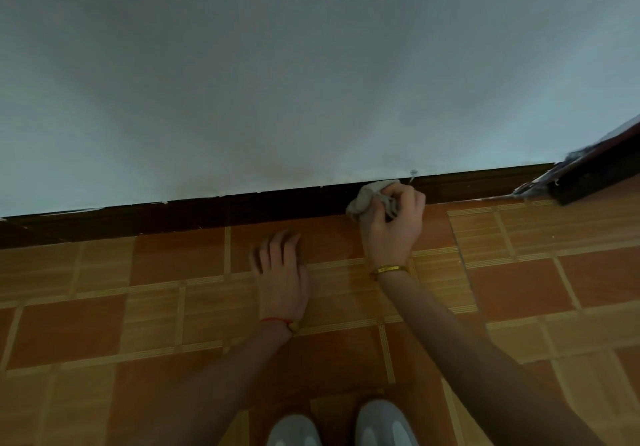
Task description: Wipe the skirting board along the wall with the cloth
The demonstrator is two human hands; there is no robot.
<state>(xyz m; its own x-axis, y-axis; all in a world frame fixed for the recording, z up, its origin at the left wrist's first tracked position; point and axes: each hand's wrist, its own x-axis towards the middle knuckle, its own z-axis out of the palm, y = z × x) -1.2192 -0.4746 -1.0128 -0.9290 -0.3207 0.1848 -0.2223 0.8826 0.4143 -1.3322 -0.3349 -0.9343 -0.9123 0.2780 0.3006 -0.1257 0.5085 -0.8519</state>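
A dark brown skirting board [207, 215] runs along the foot of the pale wall, rising from lower left to upper right. My right hand [394, 224], with a gold bracelet on its wrist, is shut on a crumpled grey cloth [365, 199] and presses it against the board. My left hand [282, 269], with a red thread at the wrist, lies flat on the floor tiles just in front of the board, fingers spread and holding nothing.
The floor is orange and tan tiles [104, 324]. A dark door frame [595, 175] with paint flecks juts out at the right end of the board. My two grey shoes [339, 425] stand at the bottom edge.
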